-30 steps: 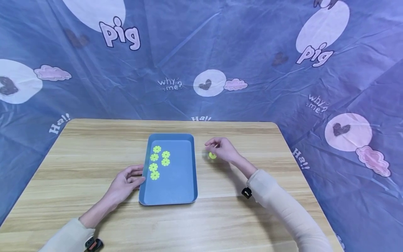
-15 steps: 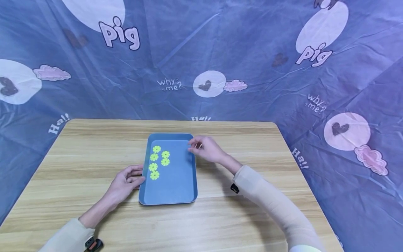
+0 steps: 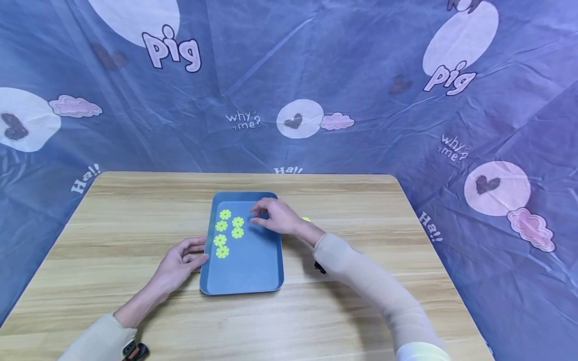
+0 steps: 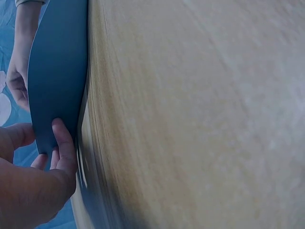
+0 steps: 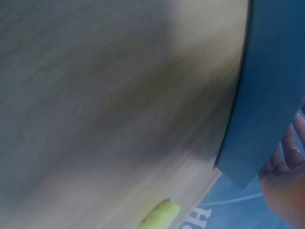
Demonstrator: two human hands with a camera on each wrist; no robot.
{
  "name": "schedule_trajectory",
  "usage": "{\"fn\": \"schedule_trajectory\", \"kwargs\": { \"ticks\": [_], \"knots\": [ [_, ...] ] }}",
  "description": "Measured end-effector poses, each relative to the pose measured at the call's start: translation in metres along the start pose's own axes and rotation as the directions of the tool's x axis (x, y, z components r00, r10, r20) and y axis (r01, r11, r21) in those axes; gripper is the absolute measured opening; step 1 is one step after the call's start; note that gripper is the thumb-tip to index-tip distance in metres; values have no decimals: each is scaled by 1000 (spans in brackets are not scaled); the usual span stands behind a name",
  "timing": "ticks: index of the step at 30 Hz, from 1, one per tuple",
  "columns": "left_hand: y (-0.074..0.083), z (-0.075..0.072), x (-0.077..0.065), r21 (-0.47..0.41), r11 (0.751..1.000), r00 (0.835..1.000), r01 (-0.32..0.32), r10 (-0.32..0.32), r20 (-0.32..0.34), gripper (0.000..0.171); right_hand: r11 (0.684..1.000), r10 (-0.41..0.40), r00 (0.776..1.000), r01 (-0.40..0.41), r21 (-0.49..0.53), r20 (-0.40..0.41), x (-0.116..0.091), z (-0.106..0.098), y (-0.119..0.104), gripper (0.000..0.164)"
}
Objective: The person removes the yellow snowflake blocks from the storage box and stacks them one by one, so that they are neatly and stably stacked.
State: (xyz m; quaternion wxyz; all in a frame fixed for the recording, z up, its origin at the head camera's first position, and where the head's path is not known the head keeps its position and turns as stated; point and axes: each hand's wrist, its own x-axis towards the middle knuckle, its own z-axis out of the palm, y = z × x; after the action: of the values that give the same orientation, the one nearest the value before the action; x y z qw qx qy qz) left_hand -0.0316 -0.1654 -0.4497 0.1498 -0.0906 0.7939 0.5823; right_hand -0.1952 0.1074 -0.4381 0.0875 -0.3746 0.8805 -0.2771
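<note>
As read from left to right in the head view, starts at lower left with a pale left sleeve [image 3: 97, 338] and a dark device [image 3: 135, 352] at its cuff, over the wood-grained counter [image 3: 122, 210]. Next, shows the left hand [image 3: 178, 263] at the left side of the blue tray [image 3: 246, 273], gripping that edge with thumb at the rim and fingers [image 4: 66, 143] against the outer wall. Sits flat on the counter, that tray, with six yellow-green notched discs [image 3: 222, 251] on its floor: four in an uneven column along the left side, two in a short pair just to their right. Farther right, shows the right hand [image 3: 277, 215] over the tray's upper right part, fingers bent, with a gap between them and the thumb. Cannot tell whether holding something, nor whether touching the tray floor. Just beyond that wrist, on the counter beside the tray, shows one more disc [image 3: 305, 219], mostly hidden. Then, ends with the right sleeve [image 3: 370, 281], a second dark device [image 3: 319, 268] under its cuff, and, at far right, a blue printed cloth [image 3: 537, 135].
</note>
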Motion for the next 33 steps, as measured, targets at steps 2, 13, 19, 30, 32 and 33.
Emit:
{"fn": "schedule_trajectory", "kwargs": {
  "ticks": [2, 13, 19, 30, 32, 33],
  "knots": [
    [-1, 0, 1, 0, 1000, 1000, 1, -1, 2, 57, 1000, 1, 1000, -1, -3, 11, 3, 4, 1, 30],
    [-4, -4, 7, -2, 1000, 1000, -7, 7, 15, 57, 998, 14, 996, -7, -70, 92, 21, 17, -2, 36],
    [-5, -5, 10, 1, 1000, 1000, -8, 8, 20, 57, 991, 39, 991, -21, -134, 128, 31, 20, -6, 36],
    [-3, -4, 8, -6, 1000, 1000, -10, 10, 16, 56, 983, 64, 988, -37, -182, 143, 38, 25, -10, 36],
    [-2, -4, 8, -10, 1000, 1000, -10, 10, 15, 55, 980, 69, 988, -41, -195, 141, 38, 26, -11, 37],
    [-2, -4, 8, -12, 1000, 1000, -7, 8, 15, 55, 979, 71, 988, -43, -198, 140, 38, 26, -11, 37]
  ]
}}
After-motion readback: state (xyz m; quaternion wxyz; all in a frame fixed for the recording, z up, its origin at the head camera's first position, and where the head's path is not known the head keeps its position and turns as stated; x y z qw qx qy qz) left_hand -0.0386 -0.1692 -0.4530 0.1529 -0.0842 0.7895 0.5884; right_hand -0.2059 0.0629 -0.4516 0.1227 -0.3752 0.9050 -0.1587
